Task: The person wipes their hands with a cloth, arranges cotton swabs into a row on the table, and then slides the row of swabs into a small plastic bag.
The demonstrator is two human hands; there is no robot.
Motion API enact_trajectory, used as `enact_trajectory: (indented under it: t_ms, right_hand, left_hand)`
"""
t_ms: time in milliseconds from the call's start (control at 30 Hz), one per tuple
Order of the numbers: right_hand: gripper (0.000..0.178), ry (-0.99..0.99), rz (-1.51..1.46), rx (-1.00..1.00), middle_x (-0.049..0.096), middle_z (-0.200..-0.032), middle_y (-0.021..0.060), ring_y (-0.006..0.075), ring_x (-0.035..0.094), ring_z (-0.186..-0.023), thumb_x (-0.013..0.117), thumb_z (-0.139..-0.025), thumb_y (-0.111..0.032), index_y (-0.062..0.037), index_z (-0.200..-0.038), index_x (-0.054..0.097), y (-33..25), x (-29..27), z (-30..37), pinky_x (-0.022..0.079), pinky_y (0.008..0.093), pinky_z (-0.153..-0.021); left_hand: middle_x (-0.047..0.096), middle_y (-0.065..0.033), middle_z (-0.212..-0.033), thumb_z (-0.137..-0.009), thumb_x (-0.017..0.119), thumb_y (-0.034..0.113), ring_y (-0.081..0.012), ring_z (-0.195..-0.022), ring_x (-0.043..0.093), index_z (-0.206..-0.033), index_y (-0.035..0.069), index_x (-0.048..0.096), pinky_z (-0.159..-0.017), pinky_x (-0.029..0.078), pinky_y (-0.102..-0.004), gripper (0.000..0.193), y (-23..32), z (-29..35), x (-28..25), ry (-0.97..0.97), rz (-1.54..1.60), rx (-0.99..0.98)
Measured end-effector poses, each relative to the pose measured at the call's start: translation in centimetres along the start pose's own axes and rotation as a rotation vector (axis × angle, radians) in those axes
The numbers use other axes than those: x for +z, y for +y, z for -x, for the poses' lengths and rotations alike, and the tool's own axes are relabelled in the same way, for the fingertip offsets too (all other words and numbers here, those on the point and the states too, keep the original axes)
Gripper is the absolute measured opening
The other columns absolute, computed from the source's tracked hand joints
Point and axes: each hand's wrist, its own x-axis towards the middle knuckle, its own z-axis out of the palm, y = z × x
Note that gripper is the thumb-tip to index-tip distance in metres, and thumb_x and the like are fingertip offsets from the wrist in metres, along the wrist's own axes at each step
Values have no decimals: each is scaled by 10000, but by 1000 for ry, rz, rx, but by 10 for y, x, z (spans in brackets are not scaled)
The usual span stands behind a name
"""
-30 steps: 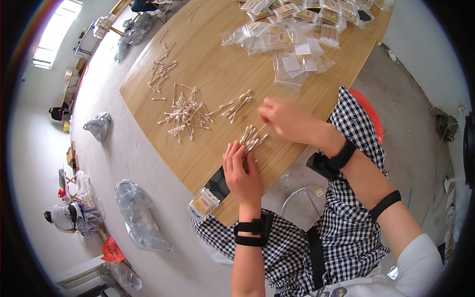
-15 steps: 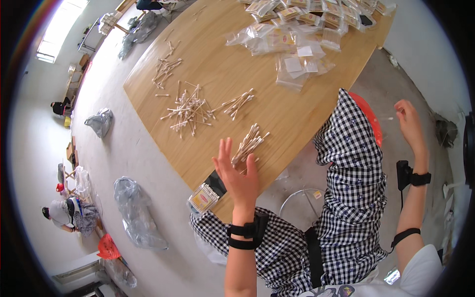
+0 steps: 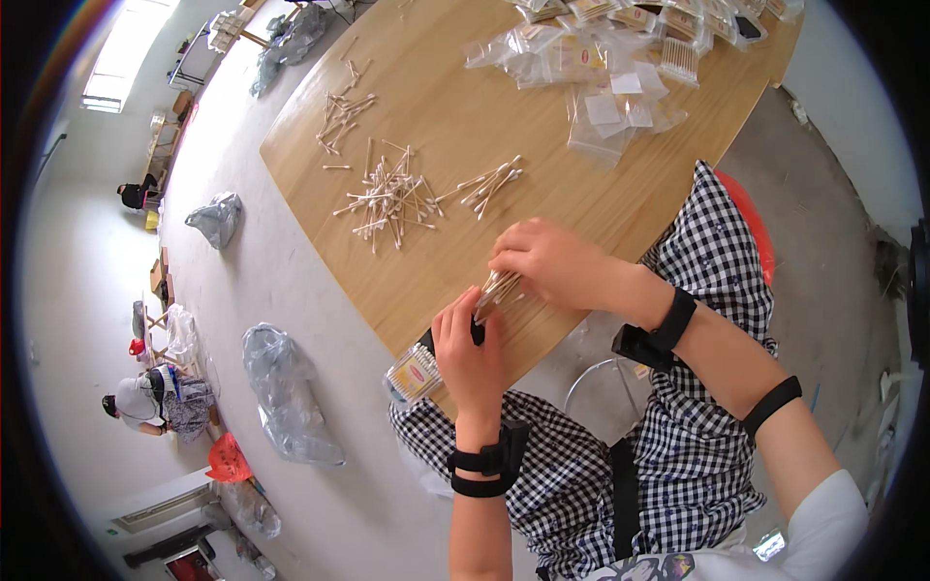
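Note:
A small bundle of cotton swabs (image 3: 501,290) lies at the near part of the wooden table, between my two hands. My right hand (image 3: 554,261) reaches across from the right, its fingers closed over the upper end of the bundle. At the lower end is my left hand (image 3: 467,356), with fingers and thumb curled around the swab ends. Part of the bundle is hidden under the fingers. Beside my left hand, at the table edge, sits a clear pack of cotton swabs (image 3: 415,374) with a yellow label. A dark object (image 3: 478,330) shows partly between left fingers and thumb.
A loose heap of swabs (image 3: 392,198) and a few crossed swabs (image 3: 492,184) lie farther off on the table (image 3: 436,116). Filled packs (image 3: 668,24) and clear bags (image 3: 601,116) are piled at the far right. Grey plastic bags (image 3: 281,387) lie on the floor. A person (image 3: 160,399) works at far left.
My right hand has come in from the far right onto the swab bundle. My left hand has gone from spread fingers to curled ones at the bundle's lower end. The view has shifted slightly.

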Motion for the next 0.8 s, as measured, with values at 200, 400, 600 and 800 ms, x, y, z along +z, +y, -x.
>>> enact_trajectory:
  t_ms: [200,400,600,800]
  right_hand:
    - [269,13,-40,91,635,-1005,52,242,581,-1025,707,-759,-66,-55,-1019,638,2,1,2,455,378,-935]
    - [216,61,-31,100,633,-985,57,244,586,-991,683,-777,-66,-73,-987,630,4,-4,0,460,371,-906]
    - [118,66,-37,190,611,-910,65,255,595,-949,667,-787,-73,-87,-895,622,9,-7,4,459,379,-881]
    - [47,59,34,192,611,-880,47,255,596,-936,663,-791,-80,-94,-824,633,26,-23,7,454,387,-875]
  left_hand:
    - [686,-120,-1122,-813,717,17,-305,-1061,611,-1087,39,654,-913,488,-396,282,2,-7,-2,42,-45,32]
    - [704,-118,-1069,-818,713,11,-309,-1003,638,-995,26,662,-872,505,-394,185,6,-13,3,52,0,59]
    - [713,-117,-992,-836,706,13,-287,-918,656,-952,10,674,-783,533,-360,120,2,-16,6,57,0,76]
    - [701,-114,-944,-852,700,10,-245,-852,662,-930,-5,698,-719,532,-322,79,-2,-16,3,83,29,60]
